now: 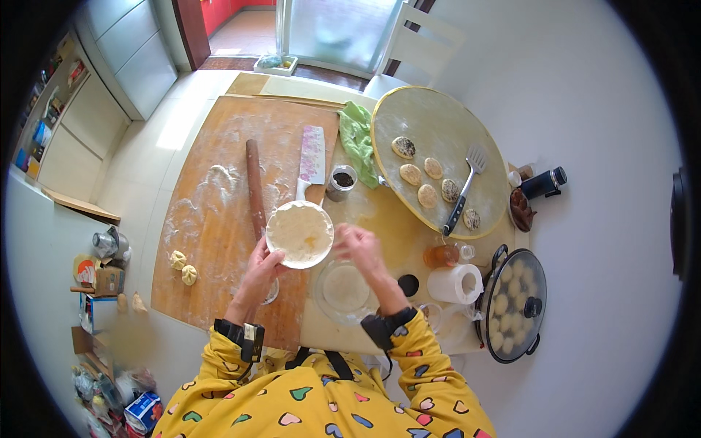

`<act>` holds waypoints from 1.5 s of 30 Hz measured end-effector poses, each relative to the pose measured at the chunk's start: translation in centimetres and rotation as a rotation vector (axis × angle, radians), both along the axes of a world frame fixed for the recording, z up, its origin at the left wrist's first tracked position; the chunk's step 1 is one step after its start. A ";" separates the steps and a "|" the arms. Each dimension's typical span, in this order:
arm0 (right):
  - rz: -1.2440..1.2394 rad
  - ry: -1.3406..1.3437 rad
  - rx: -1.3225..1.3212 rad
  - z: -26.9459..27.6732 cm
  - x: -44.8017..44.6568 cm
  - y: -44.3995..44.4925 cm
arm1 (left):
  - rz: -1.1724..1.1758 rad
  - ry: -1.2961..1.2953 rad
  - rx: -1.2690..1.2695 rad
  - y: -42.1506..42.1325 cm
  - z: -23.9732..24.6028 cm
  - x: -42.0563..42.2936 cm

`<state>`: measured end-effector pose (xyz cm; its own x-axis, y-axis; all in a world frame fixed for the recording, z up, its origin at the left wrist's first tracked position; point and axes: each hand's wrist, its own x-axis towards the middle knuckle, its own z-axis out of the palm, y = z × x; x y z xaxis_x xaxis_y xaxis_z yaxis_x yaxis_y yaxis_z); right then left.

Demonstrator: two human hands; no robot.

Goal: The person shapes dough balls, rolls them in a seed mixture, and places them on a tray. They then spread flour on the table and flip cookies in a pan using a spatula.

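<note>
My left hand (pixel 258 276) grips a white bowl (pixel 270 249) by its lower left rim, holding it above the wooden board. Pale, floury paste (pixel 298 230) fills the bowl, with a small yellowish patch on its surface. My right hand (pixel 357 246) is just right of the bowl, blurred, with its fingers curled; whether it holds anything is unclear. Below it, a clear glass dish (pixel 346 290) rests on the table. A wooden rolling pin (pixel 253 180) lies behind the bowl, alongside a cleaver (pixel 312 156) with a flowered blade. Two pleated dough pieces (pixel 183 267) sit at the board's left.
The floured board (pixel 202 230) covers the table's left. At right stands a round tray (pixel 400 109) with several flat cakes and a slotted spatula (pixel 463 191). Nearby are a seed jar (pixel 340 183), a green cloth (pixel 357 134), an oil bottle (pixel 441 255), a paper roll (pixel 452 283) and a lidded pan (pixel 512 306).
</note>
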<state>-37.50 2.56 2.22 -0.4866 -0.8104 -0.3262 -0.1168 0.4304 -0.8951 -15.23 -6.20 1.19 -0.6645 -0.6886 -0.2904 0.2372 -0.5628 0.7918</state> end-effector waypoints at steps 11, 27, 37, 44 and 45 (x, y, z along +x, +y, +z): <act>0.092 0.879 0.391 -3.5 -9.5 -6.3 | 0.091 -0.032 0.063 1.2 0.1 2.1; -0.019 0.453 -0.173 -1.5 -8.0 -10.5 | 0.128 -0.063 0.052 0.6 0.4 3.7; -0.204 -0.435 -0.201 -5.3 -11.5 -16.2 | 0.197 -0.097 0.045 1.1 0.8 4.9; -0.073 0.114 -0.119 -2.3 -8.2 -12.5 | 0.199 -0.126 0.059 1.1 1.4 5.1; -0.104 0.308 -0.113 -1.7 -6.6 -11.3 | 0.186 -0.123 0.041 0.9 1.3 5.0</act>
<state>-44.07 -8.73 0.50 -0.6303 -0.7739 -0.0626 -0.3493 0.3546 -0.8673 -10.28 -5.35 2.54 -0.4849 -0.7818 -0.3919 0.2425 -0.5508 0.7986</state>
